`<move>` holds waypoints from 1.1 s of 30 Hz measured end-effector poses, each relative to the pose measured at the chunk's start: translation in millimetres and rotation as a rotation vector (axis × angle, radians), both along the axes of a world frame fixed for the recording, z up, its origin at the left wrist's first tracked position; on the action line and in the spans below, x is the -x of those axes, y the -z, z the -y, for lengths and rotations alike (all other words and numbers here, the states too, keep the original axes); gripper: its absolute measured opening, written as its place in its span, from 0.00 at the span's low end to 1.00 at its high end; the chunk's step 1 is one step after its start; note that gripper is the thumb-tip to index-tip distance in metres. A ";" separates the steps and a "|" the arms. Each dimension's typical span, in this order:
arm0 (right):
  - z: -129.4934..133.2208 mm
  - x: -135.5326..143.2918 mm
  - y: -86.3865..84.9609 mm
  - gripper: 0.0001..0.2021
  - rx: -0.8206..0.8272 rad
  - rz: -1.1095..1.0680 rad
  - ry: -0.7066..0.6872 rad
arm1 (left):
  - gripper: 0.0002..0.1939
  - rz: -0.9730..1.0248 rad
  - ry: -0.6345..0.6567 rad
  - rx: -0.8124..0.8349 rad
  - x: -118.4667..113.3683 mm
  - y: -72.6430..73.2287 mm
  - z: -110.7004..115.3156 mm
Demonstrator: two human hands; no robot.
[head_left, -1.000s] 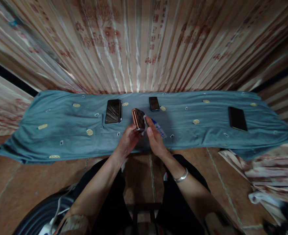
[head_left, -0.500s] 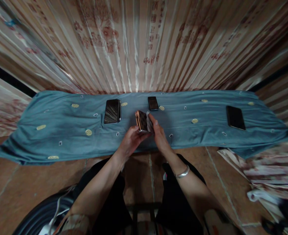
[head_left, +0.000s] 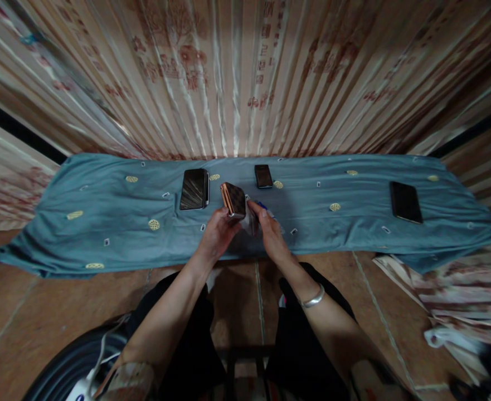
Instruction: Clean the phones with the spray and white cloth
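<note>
My left hand [head_left: 217, 231] is closed around the lower left side of a thick phone [head_left: 234, 199]. It looks folded, with a dark checkered face and copper-coloured double edges, and is held tilted above the cloth-covered table. Close on its right, my right hand [head_left: 271, 233] pinches a thin greyish wipe or wrapper [head_left: 252, 221] against the phone's lower right side. A bit of blue shows by the right fingers; whether it belongs to the same piece I cannot tell. Both palms are hidden.
A blue patterned cloth [head_left: 354, 228] covers the long narrow table. On it lie a dark glossy phone [head_left: 194, 189] at left, a small dark device [head_left: 263, 176] behind my hands and a black flat device [head_left: 406, 201] at right. A pleated curtain [head_left: 237, 83] hangs behind.
The phone has moved slightly left and turned, showing its copper edge higher up. The greyish piece now hangs lower between the hands, and blue has come into view beside my right fingers.
</note>
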State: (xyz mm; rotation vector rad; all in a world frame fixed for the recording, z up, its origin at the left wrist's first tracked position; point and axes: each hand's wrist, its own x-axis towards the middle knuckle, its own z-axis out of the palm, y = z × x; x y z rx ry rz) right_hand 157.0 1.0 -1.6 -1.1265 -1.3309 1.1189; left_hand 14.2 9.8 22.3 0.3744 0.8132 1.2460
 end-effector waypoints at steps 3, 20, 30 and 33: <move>1.5 -0.5 -0.1 0.36 0.019 0.010 -0.034 | 0.12 -0.011 -0.001 -0.012 2.9 1.2 -2.9; 10.7 9.6 0.3 0.41 0.001 0.131 -0.022 | 0.11 -0.104 0.028 -0.060 -5.3 5.0 -0.1; 1.5 10.3 9.3 0.39 -0.078 0.153 0.021 | 0.06 -0.090 0.122 -0.074 -18.7 8.1 13.6; -2.6 6.7 6.7 0.38 -0.109 0.161 0.023 | 0.06 -0.091 0.151 -0.070 -20.1 8.4 15.7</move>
